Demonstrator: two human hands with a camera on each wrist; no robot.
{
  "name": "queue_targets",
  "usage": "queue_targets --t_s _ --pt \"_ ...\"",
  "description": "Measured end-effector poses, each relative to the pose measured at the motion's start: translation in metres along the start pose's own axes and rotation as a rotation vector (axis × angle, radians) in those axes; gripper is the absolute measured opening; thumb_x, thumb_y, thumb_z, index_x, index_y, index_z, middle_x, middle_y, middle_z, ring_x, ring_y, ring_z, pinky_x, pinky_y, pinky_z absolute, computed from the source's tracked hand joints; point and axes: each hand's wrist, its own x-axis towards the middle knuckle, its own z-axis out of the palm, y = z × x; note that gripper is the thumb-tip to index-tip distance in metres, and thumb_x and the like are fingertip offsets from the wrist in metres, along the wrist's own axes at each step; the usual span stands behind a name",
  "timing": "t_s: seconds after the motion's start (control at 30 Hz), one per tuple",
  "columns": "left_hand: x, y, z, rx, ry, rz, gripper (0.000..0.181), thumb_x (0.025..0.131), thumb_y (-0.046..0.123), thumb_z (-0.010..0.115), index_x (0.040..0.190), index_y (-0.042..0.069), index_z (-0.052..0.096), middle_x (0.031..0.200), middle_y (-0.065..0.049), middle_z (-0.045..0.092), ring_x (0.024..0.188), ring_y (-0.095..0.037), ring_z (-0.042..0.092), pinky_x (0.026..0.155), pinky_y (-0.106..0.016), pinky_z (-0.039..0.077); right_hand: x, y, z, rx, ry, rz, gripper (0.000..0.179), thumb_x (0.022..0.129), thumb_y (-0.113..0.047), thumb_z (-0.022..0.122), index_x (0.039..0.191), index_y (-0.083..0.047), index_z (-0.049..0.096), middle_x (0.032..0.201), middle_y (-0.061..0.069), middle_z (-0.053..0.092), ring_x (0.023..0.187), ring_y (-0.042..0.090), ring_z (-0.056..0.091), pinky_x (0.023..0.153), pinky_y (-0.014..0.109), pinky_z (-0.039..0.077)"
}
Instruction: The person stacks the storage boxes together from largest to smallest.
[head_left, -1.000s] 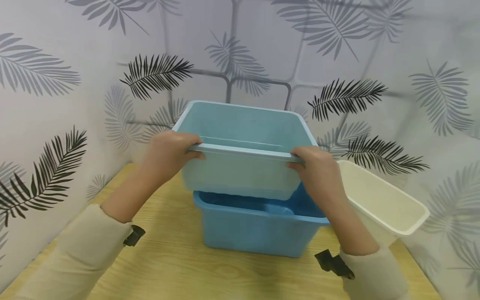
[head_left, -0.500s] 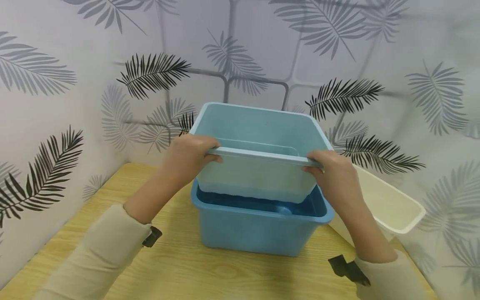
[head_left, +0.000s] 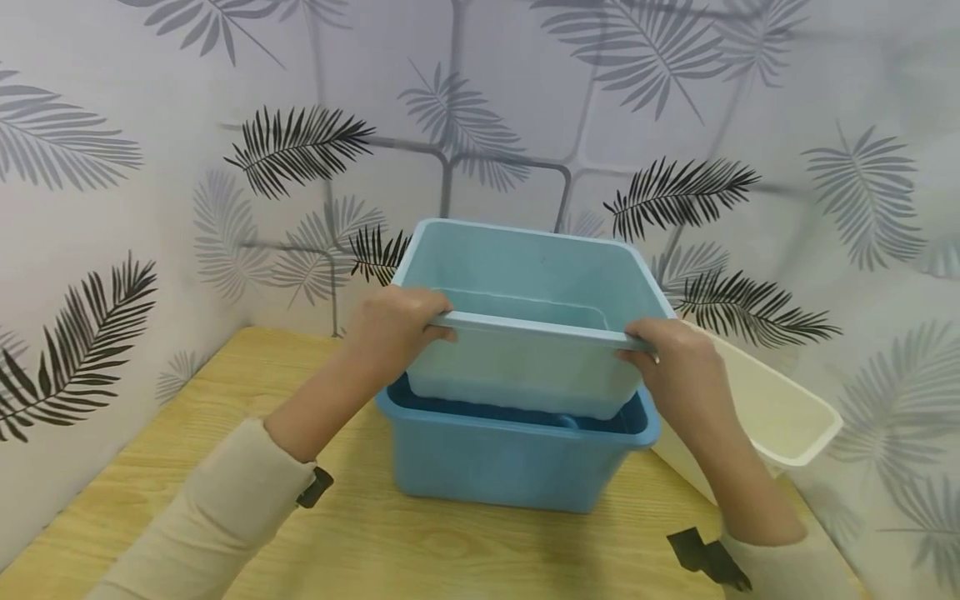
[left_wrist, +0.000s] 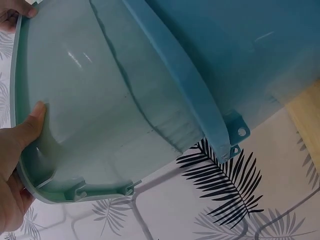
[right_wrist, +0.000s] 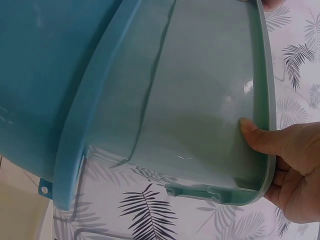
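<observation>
A pale blue-green plastic bin is held level above a darker blue bin, its lower part inside the darker bin's opening. My left hand pinches the near rim at its left corner, thumb below on the outer wall. At the right corner of the same rim my right hand grips likewise. In the left wrist view the left thumb presses the pale wall under the rim. The right thumb does the same in the right wrist view. The darker bin stands on the wooden table.
A cream bin stands tilted at the right, partly behind my right forearm. Leaf-patterned wall covering rises behind and on both sides of the table. Dark straps hang at the cuffs.
Both hands have carried the pale bin to the right and then lowered it, so it now sits over and partly inside the darker bin. The grip on the rim is unchanged.
</observation>
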Motion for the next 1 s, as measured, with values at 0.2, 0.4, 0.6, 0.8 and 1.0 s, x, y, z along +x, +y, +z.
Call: queue_targets --t_s 0.2,0.4,0.6,0.8,1.0 --pt "-0.006 0.002 0.004 -0.001 0.009 0.013 0.026 0.063 0.025 0.077 0.076 0.008 0.064 0.068 -0.003 0.068 0.057 -0.016 0.061 0.053 -0.028 0.048 -0.006 0.001 0.004 0.017 -0.007 0.012 0.019 0.073 -0.002 0.073 0.090 0.000 0.066 0.090 0.018 0.069 0.086 0.035 0.064 0.074 0.049 0.053" --pt "-0.012 0.004 0.011 0.008 0.011 0.028 0.026 0.063 0.024 0.078 0.076 0.007 0.065 0.069 -0.003 0.068 0.059 -0.016 0.063 0.054 -0.027 0.050 -0.012 0.003 0.010 0.024 -0.033 0.047 0.019 0.074 -0.002 0.073 0.092 0.000 0.066 0.092 0.019 0.068 0.091 0.037 0.064 0.076 0.050 0.053" --pt "-0.019 0.005 0.018 0.018 0.031 0.038 0.026 0.062 0.026 0.077 0.075 0.008 0.064 0.069 -0.002 0.069 0.056 -0.017 0.061 0.051 -0.026 0.047 -0.019 0.005 0.018 0.029 -0.021 0.052 0.020 0.073 -0.002 0.073 0.092 0.000 0.066 0.091 0.018 0.068 0.090 0.036 0.064 0.075 0.050 0.053" --pt "-0.024 0.005 0.023 0.023 0.048 0.060 0.027 0.061 0.027 0.077 0.072 0.009 0.061 0.065 -0.001 0.067 0.052 -0.016 0.056 0.048 -0.026 0.044 -0.026 0.008 0.026 0.019 0.027 0.016 0.021 0.069 -0.001 0.075 0.088 0.000 0.065 0.087 0.016 0.068 0.084 0.033 0.064 0.071 0.047 0.053" --pt "-0.031 0.005 0.029 0.038 0.072 0.065 0.027 0.059 0.028 0.076 0.071 0.009 0.061 0.064 -0.001 0.067 0.050 -0.015 0.055 0.046 -0.026 0.043 -0.032 0.010 0.033 0.022 0.043 -0.004 0.022 0.067 0.001 0.076 0.086 0.000 0.066 0.084 0.016 0.068 0.082 0.033 0.064 0.070 0.046 0.053"
